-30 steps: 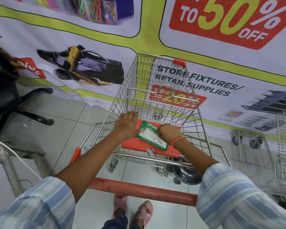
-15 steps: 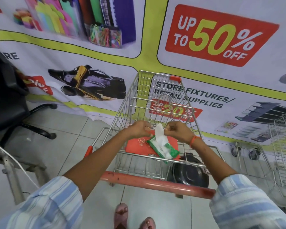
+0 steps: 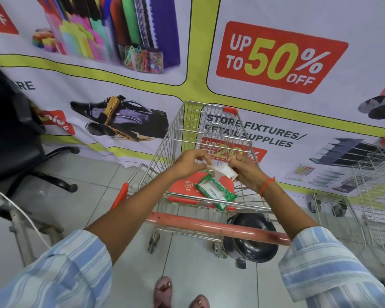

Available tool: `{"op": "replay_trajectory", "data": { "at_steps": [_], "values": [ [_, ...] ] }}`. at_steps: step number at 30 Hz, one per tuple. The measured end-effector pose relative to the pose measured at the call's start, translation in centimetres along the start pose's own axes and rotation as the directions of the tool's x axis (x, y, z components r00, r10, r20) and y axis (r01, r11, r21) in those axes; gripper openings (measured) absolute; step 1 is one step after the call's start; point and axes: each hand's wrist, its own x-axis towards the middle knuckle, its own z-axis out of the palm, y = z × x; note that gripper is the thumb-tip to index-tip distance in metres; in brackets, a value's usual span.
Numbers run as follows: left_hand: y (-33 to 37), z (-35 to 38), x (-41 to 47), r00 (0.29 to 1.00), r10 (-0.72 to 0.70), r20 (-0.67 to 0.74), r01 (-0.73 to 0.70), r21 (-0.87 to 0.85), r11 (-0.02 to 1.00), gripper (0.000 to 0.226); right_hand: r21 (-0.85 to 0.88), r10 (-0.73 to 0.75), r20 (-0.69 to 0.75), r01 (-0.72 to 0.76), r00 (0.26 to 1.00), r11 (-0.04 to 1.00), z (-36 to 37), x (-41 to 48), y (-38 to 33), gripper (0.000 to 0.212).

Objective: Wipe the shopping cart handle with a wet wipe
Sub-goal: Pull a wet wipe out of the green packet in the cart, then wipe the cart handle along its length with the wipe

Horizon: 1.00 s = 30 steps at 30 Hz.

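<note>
A wire shopping cart (image 3: 178, 132) stands in front of me, its red handle (image 3: 209, 225) running across below my forearms. A green and white wet wipe pack (image 3: 215, 193) lies on the cart's red child seat flap (image 3: 182, 187). Above the pack, my left hand (image 3: 190, 162) and my right hand (image 3: 246, 170) both pinch a white wet wipe (image 3: 225, 170) stretched between them. The wipe hangs clear of the pack. Neither hand touches the handle.
A black office chair (image 3: 13, 134) stands at the left, with a metal frame and white cable (image 3: 20, 214) beside it. A black helmet-like bowl (image 3: 251, 238) lies on the floor under the cart. More wire carts (image 3: 373, 196) are at the right. A sale banner (image 3: 276, 58) covers the wall.
Both hands went from resting on the pack to pulling a wipe out and lifting it free. The camera view tilted upward.
</note>
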Motion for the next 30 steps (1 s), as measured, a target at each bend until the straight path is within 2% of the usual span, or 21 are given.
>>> {"op": "replay_trajectory", "data": {
  "at_steps": [5, 6, 8, 10, 13, 17, 18, 20, 21, 23, 24, 25, 27, 30],
  "values": [
    [1.4, -0.1, -1.9, 0.994, 0.008, 0.108, -0.011, 0.028, 1.000, 0.052, 0.222, 0.121, 0.034, -0.125, 0.992, 0.967, 0.9, -1.0, -0.9, 0.021],
    [1.5, 0.1, -2.3, 0.994, 0.027, 0.105, -0.030, 0.033, 0.999, 0.052, 0.245, 0.137, 0.059, -0.148, 0.989, 0.958, 1.3, -1.1, -1.2, 0.022],
    [1.5, 0.1, -2.9, 0.995, 0.088, 0.046, -0.090, 0.041, 0.995, 0.036, 0.242, 0.156, 0.118, -0.181, 0.981, 0.953, 1.9, -1.5, -1.6, 0.022],
    [1.7, -0.5, -3.3, 0.993, 0.111, -0.030, -0.110, 0.023, 0.994, 0.014, 0.195, 0.181, 0.126, -0.204, 0.975, 0.959, 2.3, -1.7, -1.8, 0.021],
    [2.5, -1.8, -3.8, 0.998, 0.061, -0.003, -0.061, -0.050, 0.997, 0.008, 0.029, 0.160, 0.117, -0.165, 0.980, 0.986, 2.7, -2.0, -1.9, 0.024],
    [3.3, -4.1, -4.7, 0.999, 0.051, -0.003, -0.050, 0.155, 0.987, 0.014, -0.263, 0.100, 0.252, -0.031, 0.962, 0.964, 4.1, -3.5, -2.3, 0.060],
    [3.4, -4.6, -4.9, 0.998, 0.067, -0.006, -0.065, 0.199, 0.978, 0.013, -0.351, 0.056, 0.244, 0.035, 0.968, 0.936, 4.7, -3.8, -2.4, 0.058],
    [3.1, -5.6, -5.7, 0.998, 0.054, -0.025, -0.046, 0.245, 0.968, 0.018, -0.490, -0.105, 0.193, 0.189, 0.976, 0.851, 6.3, -4.4, -2.4, 0.024],
    [2.7, -6.3, -6.3, 0.999, 0.021, -0.044, -0.010, 0.250, 0.968, 0.020, -0.533, -0.188, 0.169, 0.250, 0.968, 0.808, 7.1, -4.7, -2.5, 0.020],
    [1.6, -7.4, -7.7, 0.995, -0.035, -0.091, 0.055, 0.228, 0.972, 0.024, -0.640, -0.347, 0.144, 0.355, 0.927, 0.681, 8.7, -5.8, -2.9, 0.039],
    [0.6, -7.9, -8.7, 0.989, -0.066, -0.130, 0.094, 0.221, 0.971, 0.024, -0.707, -0.397, 0.163, 0.388, 0.903, 0.592, 9.6, -6.7, -2.7, 0.043],
    [-0.2, -8.2, -9.9, 0.978, -0.100, -0.185, 0.143, 0.237, 0.961, 0.021, -0.755, -0.446, 0.211, 0.435, 0.870, 0.492, 10.3, -7.7, -2.3, 0.037],
    [-2.7, -8.3, -12.9, 0.933, -0.111, -0.343, 0.230, 0.330, 0.916, 0.019, -0.788, -0.458, 0.292, 0.483, 0.839, 0.382, 11.5, -9.4, -0.2, 0.004],
    [-6.2, -7.2, -16.9, 0.870, -0.062, -0.489, 0.303, 0.431, 0.850, 0.033, -0.815, -0.333, 0.379, 0.482, 0.863, 0.323, 13.0, -11.5, 3.2, 0.030]
  ]
}}
